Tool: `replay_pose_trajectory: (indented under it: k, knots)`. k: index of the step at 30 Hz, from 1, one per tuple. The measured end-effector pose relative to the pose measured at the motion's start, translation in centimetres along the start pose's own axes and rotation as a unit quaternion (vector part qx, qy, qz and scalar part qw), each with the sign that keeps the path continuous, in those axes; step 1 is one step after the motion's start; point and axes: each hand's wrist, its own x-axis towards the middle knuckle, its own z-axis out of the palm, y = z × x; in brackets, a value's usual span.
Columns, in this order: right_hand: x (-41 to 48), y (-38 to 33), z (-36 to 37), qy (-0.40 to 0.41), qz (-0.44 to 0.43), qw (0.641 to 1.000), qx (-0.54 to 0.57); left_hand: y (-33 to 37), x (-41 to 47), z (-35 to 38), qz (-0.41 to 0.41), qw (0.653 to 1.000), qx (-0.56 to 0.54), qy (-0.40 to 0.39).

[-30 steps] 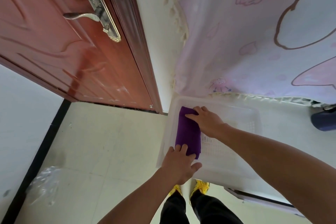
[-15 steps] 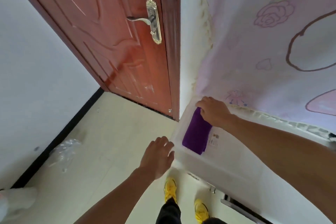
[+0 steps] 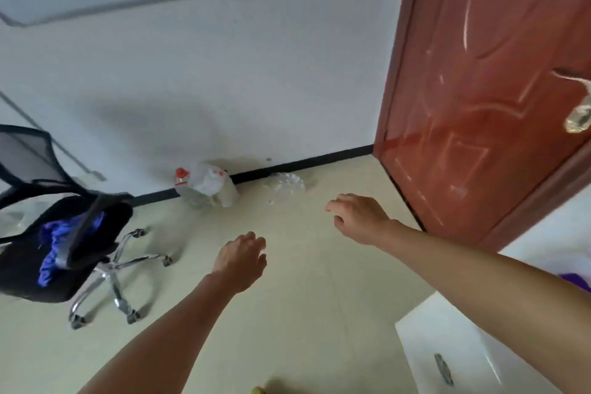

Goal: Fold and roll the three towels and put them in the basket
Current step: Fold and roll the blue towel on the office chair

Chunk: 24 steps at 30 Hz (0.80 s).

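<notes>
The left hand [image 3: 241,261] hangs palm down over the bare floor [image 3: 287,313] with its fingers loose and nothing in it. The right hand [image 3: 358,217] reaches out a little farther toward the wall, fingers slackly bent and likewise empty. Neither hand touches cloth, so no folding or rolling is under way at this instant. Of the task's things, only a sliver of purple towel [image 3: 575,280] shows at the far right edge, behind the right forearm and above a white surface [image 3: 447,345]. Too little of it is visible to say whether it is rolled or whether it lies in the basket, which is not plainly in view. To the left, well apart from both hands, a black office chair [image 3: 48,233] carries a bunched blue-purple cloth [image 3: 57,243] on its seat. That is probably towel material waiting to be handled, though how many pieces it makes cannot be told. My reading is that at most one towel is dealt with and the larger share of the work remains: fetching the cloth from the chair, folding and rolling it, and carrying it to the basket. A water bottle [image 3: 204,185] stands against the wall beyond the hands, and a red-brown door [image 3: 479,105] fills the right side.
</notes>
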Motion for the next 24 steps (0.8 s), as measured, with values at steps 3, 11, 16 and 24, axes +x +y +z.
replay_pose_trajectory:
  k: [3, 11, 16, 24]
  knots:
    - [5.5, -7.7, 1.0, -0.008, -0.055, 0.998, -0.013, -8.2, -4.0, -0.5, -0.070, 0.997, -0.011, 0.019]
    - [17.0, -32.2, 6.7, -0.051, -0.171, 0.984, -0.013, -29.3, -15.9, -1.7, -0.204, 0.978, -0.028, 0.023]
    - [22.1, -43.8, 8.8, -0.066, -0.250, 0.966, -0.012, -39.1, -20.3, -1.9, -0.285, 0.957, -0.049, 0.030]
    - [33.6, -53.4, 13.9, -0.111, -0.294, 0.948, -0.049, -51.0, -19.9, 0.5, -0.338, 0.935, -0.104, 0.026]
